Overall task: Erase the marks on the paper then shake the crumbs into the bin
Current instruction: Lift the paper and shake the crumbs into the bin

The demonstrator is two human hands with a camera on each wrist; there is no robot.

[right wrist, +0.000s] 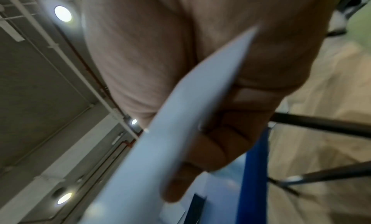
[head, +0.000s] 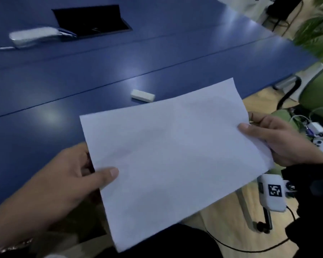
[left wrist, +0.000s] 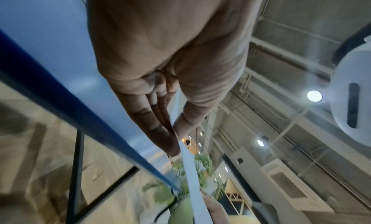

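A white sheet of paper (head: 175, 151) is held in the air over the near right corner of the blue table (head: 82, 81), tilted, with faint reddish marks on it. My left hand (head: 93, 174) pinches its left edge, thumb on top and fingers beneath. My right hand (head: 254, 129) pinches the right edge the same way. A white eraser (head: 142, 96) lies on the table just beyond the paper. In the left wrist view the paper (left wrist: 190, 176) appears edge-on between thumb and fingers (left wrist: 160, 129). In the right wrist view the paper (right wrist: 160, 140) crosses in front of my fingers (right wrist: 202, 156). No bin is in view.
A black open cable hatch (head: 90, 19) and a silvery wrapped object (head: 37, 36) sit at the far side of the table. To the right are a green chair (head: 321, 90), a plant (head: 317, 34), cables, small devices and wood floor (head: 222, 216).
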